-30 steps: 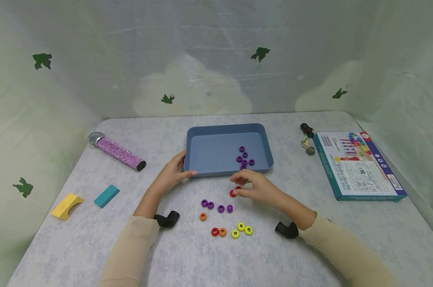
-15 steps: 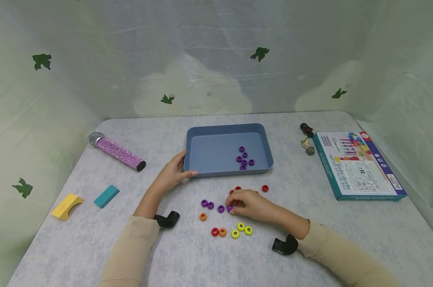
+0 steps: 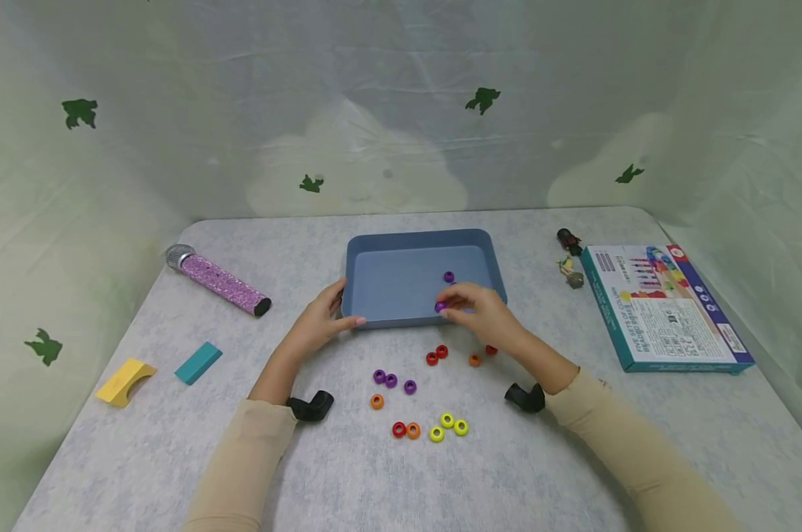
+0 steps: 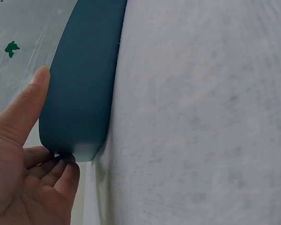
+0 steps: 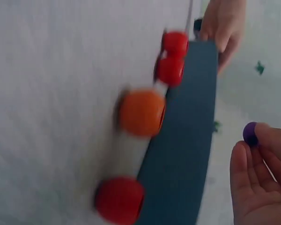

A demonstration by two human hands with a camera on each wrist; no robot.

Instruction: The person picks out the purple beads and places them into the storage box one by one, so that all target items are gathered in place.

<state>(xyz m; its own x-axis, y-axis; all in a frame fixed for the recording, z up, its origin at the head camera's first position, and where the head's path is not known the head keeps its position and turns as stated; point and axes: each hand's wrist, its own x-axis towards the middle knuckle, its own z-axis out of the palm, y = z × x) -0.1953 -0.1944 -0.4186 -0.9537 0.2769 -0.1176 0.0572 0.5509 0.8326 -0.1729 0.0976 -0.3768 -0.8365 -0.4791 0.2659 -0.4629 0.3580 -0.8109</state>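
Note:
A purple bead point(image 3: 440, 307) is pinched between the thumb and fingertips of my right hand point(image 3: 484, 314), above the front right part of the blue tray point(image 3: 401, 322). The right wrist view shows the same bead point(image 5: 250, 134) at the fingertips. My left hand point(image 3: 317, 321) grips the tray's front left corner, thumb at the rim and fingers curled against the side, as the left wrist view shows. Another purple bead point(image 3: 449, 277) lies in the tray; my right hand hides others there. Three purple beads point(image 3: 391, 380) lie on the table before the tray.
Red beads point(image 3: 431, 358) and an orange bead point(image 3: 474, 360) lie near the tray's front; yellow beads point(image 3: 447, 420) lie closer. To the left are a glittery microphone point(image 3: 221, 283), a teal block point(image 3: 198, 363) and a yellow arch block point(image 3: 125, 382). A box point(image 3: 667, 307) and small figures point(image 3: 569, 241) stand right.
My right hand went from the red beads down to the row of purple beads, picked up one and carried it over the tray. The left hand stayed at the tray's corner.

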